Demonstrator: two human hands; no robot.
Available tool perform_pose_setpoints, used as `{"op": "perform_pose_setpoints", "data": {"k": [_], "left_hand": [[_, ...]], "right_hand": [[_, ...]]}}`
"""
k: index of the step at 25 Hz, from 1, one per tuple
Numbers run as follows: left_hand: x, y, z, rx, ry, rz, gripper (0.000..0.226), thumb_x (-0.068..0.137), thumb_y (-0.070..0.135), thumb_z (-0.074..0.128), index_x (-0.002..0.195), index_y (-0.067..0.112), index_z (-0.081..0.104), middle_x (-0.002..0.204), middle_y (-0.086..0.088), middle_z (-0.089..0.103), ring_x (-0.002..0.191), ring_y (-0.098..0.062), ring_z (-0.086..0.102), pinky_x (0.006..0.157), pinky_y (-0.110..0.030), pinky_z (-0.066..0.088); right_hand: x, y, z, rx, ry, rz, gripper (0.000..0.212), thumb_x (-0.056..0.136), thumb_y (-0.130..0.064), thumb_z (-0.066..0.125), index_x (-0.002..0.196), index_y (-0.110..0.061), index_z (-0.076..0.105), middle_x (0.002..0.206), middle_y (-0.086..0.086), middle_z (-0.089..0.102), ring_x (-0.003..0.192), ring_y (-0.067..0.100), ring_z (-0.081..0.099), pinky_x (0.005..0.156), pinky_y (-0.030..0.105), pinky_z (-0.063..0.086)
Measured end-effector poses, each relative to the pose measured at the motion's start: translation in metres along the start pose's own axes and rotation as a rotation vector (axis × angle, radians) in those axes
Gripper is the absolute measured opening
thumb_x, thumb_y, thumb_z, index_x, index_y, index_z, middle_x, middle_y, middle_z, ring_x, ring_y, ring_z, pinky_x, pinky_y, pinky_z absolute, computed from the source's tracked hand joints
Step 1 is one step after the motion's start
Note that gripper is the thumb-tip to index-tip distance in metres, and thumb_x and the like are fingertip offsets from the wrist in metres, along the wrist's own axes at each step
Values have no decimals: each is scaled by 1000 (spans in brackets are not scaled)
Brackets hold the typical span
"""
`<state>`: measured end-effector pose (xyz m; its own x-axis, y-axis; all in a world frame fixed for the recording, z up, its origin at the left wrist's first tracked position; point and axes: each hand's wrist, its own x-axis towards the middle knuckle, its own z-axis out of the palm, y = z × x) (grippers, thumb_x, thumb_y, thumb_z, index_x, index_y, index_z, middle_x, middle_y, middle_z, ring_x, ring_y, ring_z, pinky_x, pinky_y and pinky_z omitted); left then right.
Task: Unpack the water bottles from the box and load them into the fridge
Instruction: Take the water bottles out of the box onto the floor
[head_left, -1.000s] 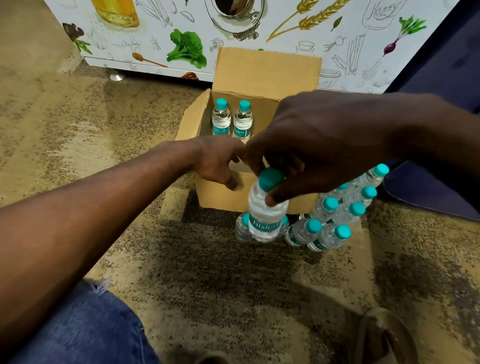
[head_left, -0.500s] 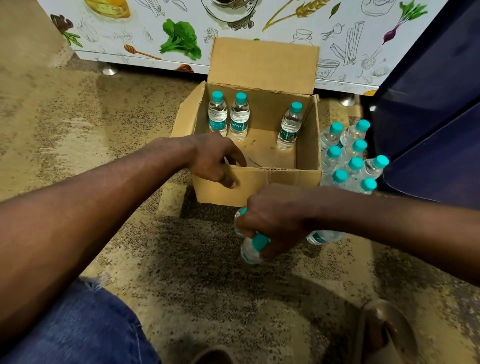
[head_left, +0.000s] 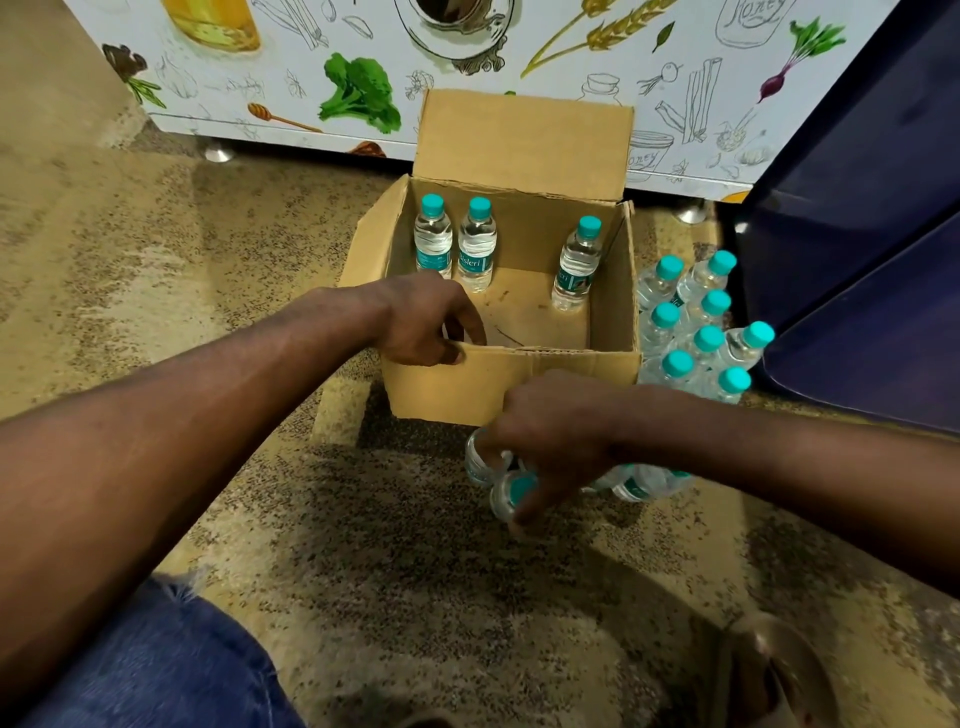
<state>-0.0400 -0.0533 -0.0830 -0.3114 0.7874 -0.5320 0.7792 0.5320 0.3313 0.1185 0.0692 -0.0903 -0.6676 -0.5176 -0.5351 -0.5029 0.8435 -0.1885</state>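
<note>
The left hand (head_left: 426, 325) grips the near rim of the cardboard box (head_left: 511, 384) — three bottles (head_left: 477, 244) stand inside. The right hand (head_left: 553, 441) pinches a teal-capped bottle (head_left: 511, 496) on the floor (head_left: 156, 291) before the box — more bottles (head_left: 696, 325) cluster beside it.

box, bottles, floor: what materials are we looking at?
Box: plain brown corrugated cardboard by the look, matte, creased top edge. Bottles in the box: clear, glossy, probably thin plastic; opaque teal caps, printed labels. Floor: tan with dark speckles, dull, likely stone or terrazzo; hard to tell.
</note>
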Motion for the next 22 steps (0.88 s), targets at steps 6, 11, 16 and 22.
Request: {"op": "perform_pose_setpoints", "data": {"k": [6,11,16,22], "left_hand": [[0,-8,0,-56,97,-29,34,90,17,72,121,27,65,116,7,68,102,-6,61,95,-28,51],[-4,-7,0,-72,117,-26,31,90,21,71,120,26,67,114,7,69,101,-7,62,92,-26,52],[-3,-4,0,-66,142,-21,33,90,27,72,122,25,67,111,6,69,97,-9,64,90,-27,53],[-5,-4,-2,-44,147,-16,35,91,28,71,125,23,65,115,4,69,100,-9,63,90,-26,52]], "right_hand": [[4,96,-45,66,507,433,38,91,-42,67,123,-24,58,104,-2,64,98,18,61,69,28,40],[11,173,-34,-138,336,798,68,88,-29,72,147,-19,39,137,18,51,124,37,48,94,47,49],[13,183,-11,-15,372,828,59,86,-9,72,139,-19,48,128,17,54,111,37,59,85,45,55],[14,182,-4,-94,387,761,49,87,-14,71,132,-20,54,120,10,63,102,29,63,78,39,55]]}}
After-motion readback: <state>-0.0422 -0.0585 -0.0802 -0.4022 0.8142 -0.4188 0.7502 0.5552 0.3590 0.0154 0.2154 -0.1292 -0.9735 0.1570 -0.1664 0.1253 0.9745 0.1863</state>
